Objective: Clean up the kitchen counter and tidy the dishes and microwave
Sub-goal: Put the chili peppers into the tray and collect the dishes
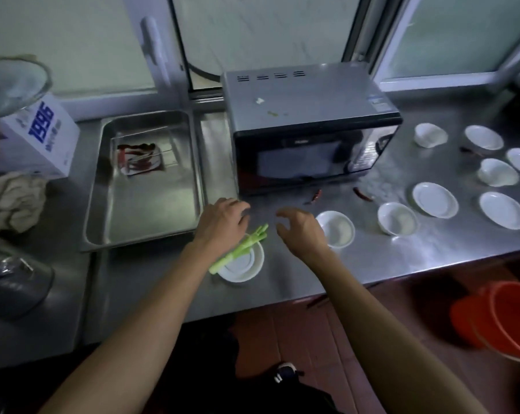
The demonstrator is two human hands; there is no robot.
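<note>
A black and silver microwave (309, 127) stands shut at the back of the steel counter (402, 252), with small scraps on its top. Several white bowls and saucers are spread to its right, among them a bowl (397, 219) and a saucer (435, 199). Green stalks (237, 249) lie across a white dish (242, 265) near the front edge. My left hand (222, 221) hovers just above the stalks, fingers loosely curled, holding nothing. My right hand (302, 228) is spread open beside a white bowl (338, 228). Dried red chillies (316, 196) lie in front of the microwave.
A steel tray (145, 180) holding a packet of red chillies sits to the left of the microwave. Further left are a white box (40, 138), a crumpled cloth (13, 198) and a glass lid (13, 85). An orange bucket (503, 318) stands on the floor at the right.
</note>
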